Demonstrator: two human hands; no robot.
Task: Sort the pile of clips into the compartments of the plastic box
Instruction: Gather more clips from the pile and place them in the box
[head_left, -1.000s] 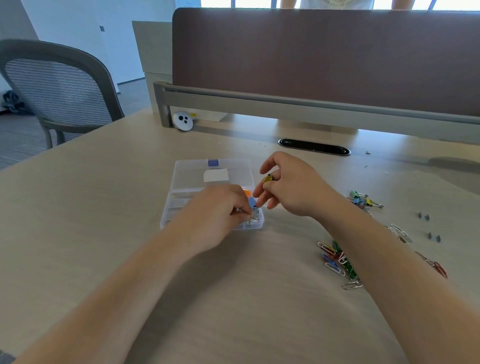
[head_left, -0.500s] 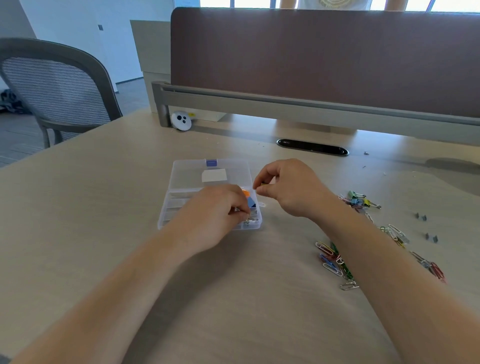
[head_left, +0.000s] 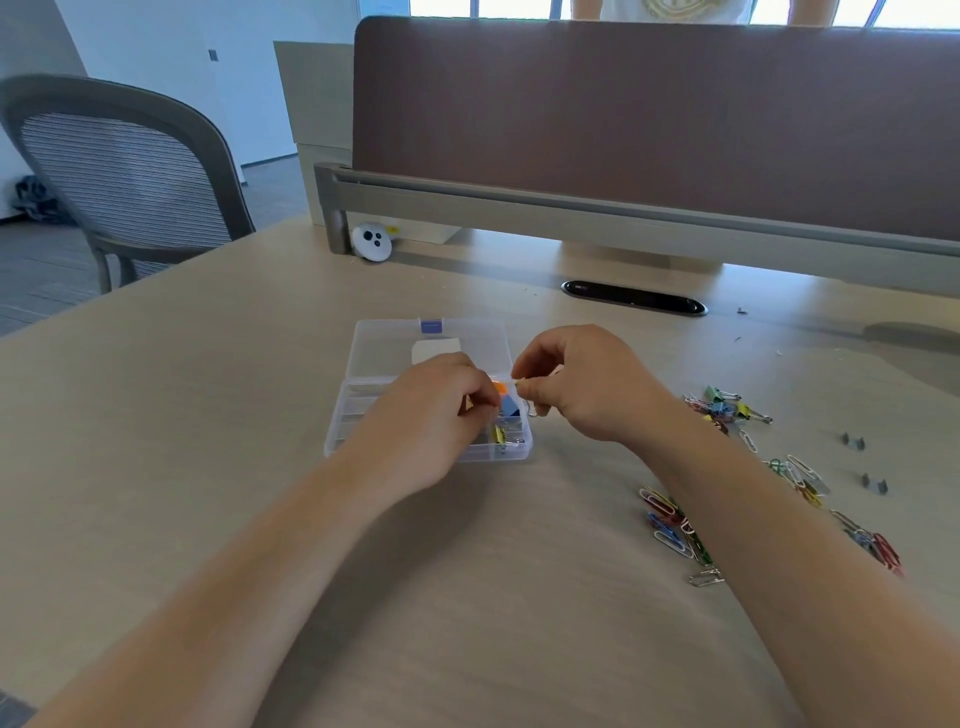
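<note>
**Both hands meet at the right end of the open plastic box**

The plastic box lies open in the middle of the tabletop, its clear lid folded flat toward the far edge. The left hand is over the compartments with its fingers curled down toward the box's right end. The fingertips are hidden, so I cannot tell whether they hold anything. The right hand is just beside the box's right wall, thumb and forefinger pinched together on a small clip, with a wire loop showing below the fingers.

The right-end compartments hold an orange piece, a blue binder clip and a yellow binder clip.

The unsorted pile is spread toward the right edge of the tabletop. It includes a heap of coloured binder clips, a cluster of paper clips beside the right forearm, and looser paper clips farther right. A grey chair stands at the left edge, and a brown divider screen runs along the far edge.
</note>
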